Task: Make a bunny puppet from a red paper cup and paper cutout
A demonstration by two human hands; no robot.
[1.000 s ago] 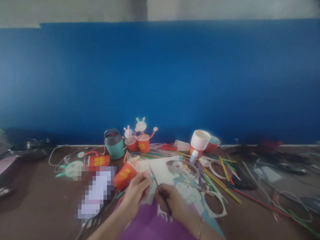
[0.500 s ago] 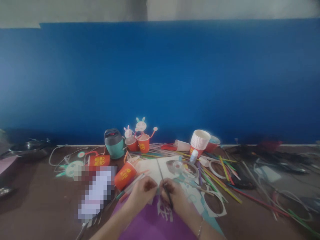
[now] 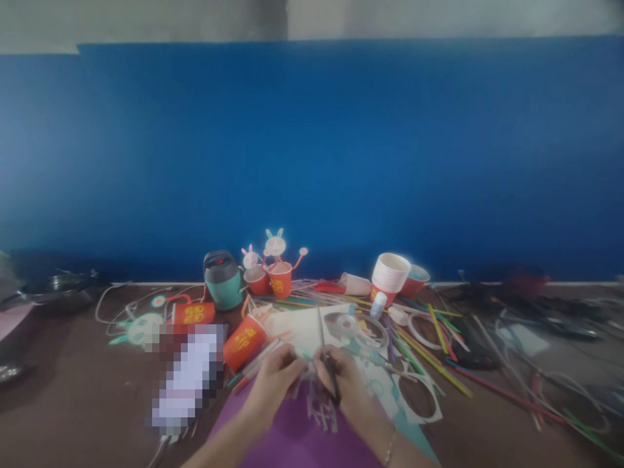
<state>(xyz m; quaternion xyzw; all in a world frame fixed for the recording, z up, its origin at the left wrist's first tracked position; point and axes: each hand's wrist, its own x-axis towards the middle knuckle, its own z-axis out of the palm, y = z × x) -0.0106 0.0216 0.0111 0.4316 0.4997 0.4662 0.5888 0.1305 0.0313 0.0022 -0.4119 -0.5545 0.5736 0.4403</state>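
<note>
My left hand (image 3: 279,376) is closed in a pinch on a small pale-green and white scrap, perhaps paper (image 3: 307,359), mostly hidden by the fingertips. Right beside it, my right hand (image 3: 344,376) is closed round a long slim tool with a dark handle and a thin grey upper part (image 3: 320,328); blur hides its exact kind. The tool points up and away from me. Both hands are over purple cloth or paper (image 3: 273,435) with a white printed mark (image 3: 322,415) on it. A white sheet (image 3: 292,325) lies just beyond the fingers.
Left stand a teal-and-grey jug (image 3: 223,283), red paper cups (image 3: 246,341) and a blurred-out phone (image 3: 188,380). Behind are cups with rabbit figures (image 3: 275,246). At right: stacked paper cups (image 3: 390,273), clear tape (image 3: 373,331), coloured sticks (image 3: 433,361), cut-out white paper (image 3: 419,396).
The tool in my right hand has swung more upright, its tip moving right. My left hand has shifted slightly, still close to the right; the surrounding things are unmoved.
</note>
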